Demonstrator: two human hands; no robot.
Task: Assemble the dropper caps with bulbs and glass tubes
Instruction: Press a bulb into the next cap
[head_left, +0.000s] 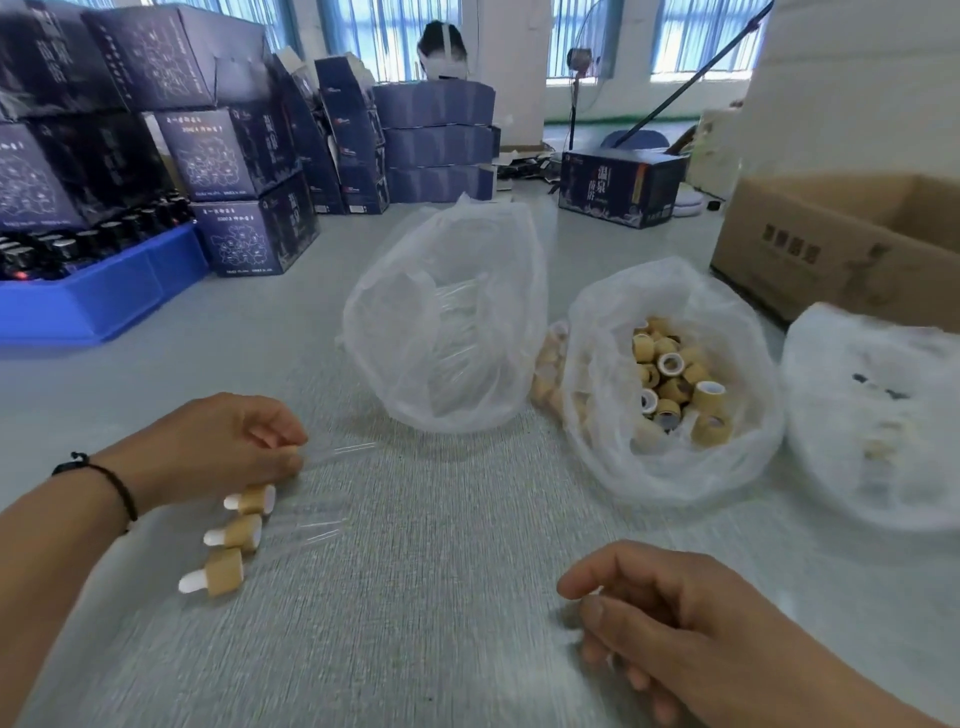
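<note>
3 finished droppers (236, 538) lie in a row on the table (415, 597) by the left hand (218, 447), each with a tan cap, a white bulb at one end and a clear glass tube running out the other. The left hand pinches what looks like 1 more glass tube (343, 451) at the head of that row; motion blur hides whether a cap sits on it, so this may be a 4th dropper being laid down. The right hand (691, 623) rests near the table's front edge with its fingers curled. Something pale shows under them, but I cannot tell whether it holds a part.

A great deal is left. The middle-right bag (670, 384) still holds a heap of loose caps (675, 384), far more than the 3 done, and a few more press against its left wall. The tall bag (447, 322) behind the work spot seems to hold the clear tubes. A 3rd bag (872, 415) at the right edge shows small pale pieces, probably bulbs. By my judgement the job is at an early stage, with 1 unit just ending and the next cap not yet picked.

Writing: the dark blue cartons (228, 150) stacked at left and the box (621, 192) beyond the bags carry large Chinese characters, seemingly 温泉 with 2 more beneath; the small print is unreadable. The brown carton (810, 254) at right bears 4 blurred dark characters. A blue bin (104, 291) at left holds dark bottles with no label I can read.
</note>
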